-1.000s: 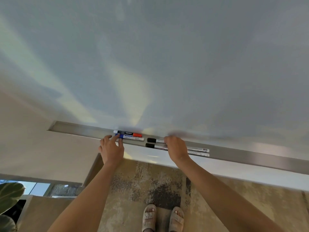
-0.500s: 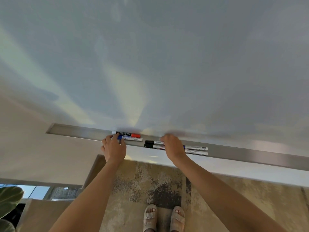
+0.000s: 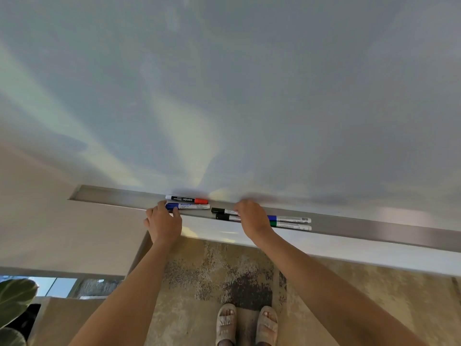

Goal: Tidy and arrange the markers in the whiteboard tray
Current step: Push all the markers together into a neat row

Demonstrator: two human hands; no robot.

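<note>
A long metal tray (image 3: 374,227) runs under the whiteboard (image 3: 249,96). At its left lie a red-capped marker (image 3: 187,199) and, in front of it, a blue-capped marker (image 3: 192,206). My left hand (image 3: 163,223) pinches the blue cap end between thumb and fingers. Right of these lie thin markers end to end in two rows: two black-capped ones (image 3: 223,214), then a blue-capped one (image 3: 290,219) and a green-capped one (image 3: 291,226). My right hand (image 3: 253,218) covers their middle, fingers curled down on them; whether it grips them I cannot tell.
A patterned rug (image 3: 224,283) lies on the floor below, with my sandalled feet (image 3: 247,325) on it. A green plant leaf (image 3: 15,300) shows at the lower left beside a low window. The tray extends bare to the right and left of the markers.
My right hand has slid slightly left along the thin markers, exposing the blue and green caps on its right. My left hand stays at the blue marker's cap end.
</note>
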